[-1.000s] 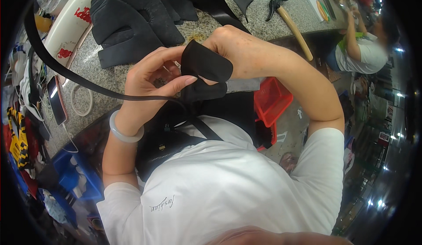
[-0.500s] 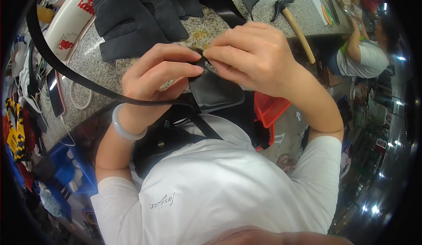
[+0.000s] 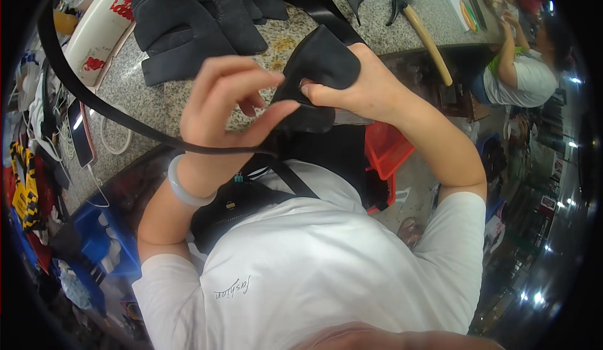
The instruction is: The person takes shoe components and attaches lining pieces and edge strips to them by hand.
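A black leather piece (image 3: 322,58) is held up over the near edge of the table, one part of it standing raised and another hanging lower. My right hand (image 3: 372,90) grips it from the right, with the thumb on the near side and most of the fingers hidden behind the leather. My left hand (image 3: 227,103), slightly blurred, is at the left side of the piece with thumb and fingers apart. Its thumb tip comes close to the leather; whether it touches, I cannot tell. A pale bangle (image 3: 182,185) circles my left wrist.
Black leather pieces (image 3: 195,23) are heaped on the speckled stone table (image 3: 166,102). At the right lies a hammer (image 3: 427,43). A black strap (image 3: 119,114) arches across the left. A phone (image 3: 79,136) lies farther left. Red bins (image 3: 392,152) stand below; another person (image 3: 521,76) sits at far right.
The leather piece has been raised and turned, with its broad part now upright. My right hand has shifted around to its right side. My left fingers have come off it and spread.
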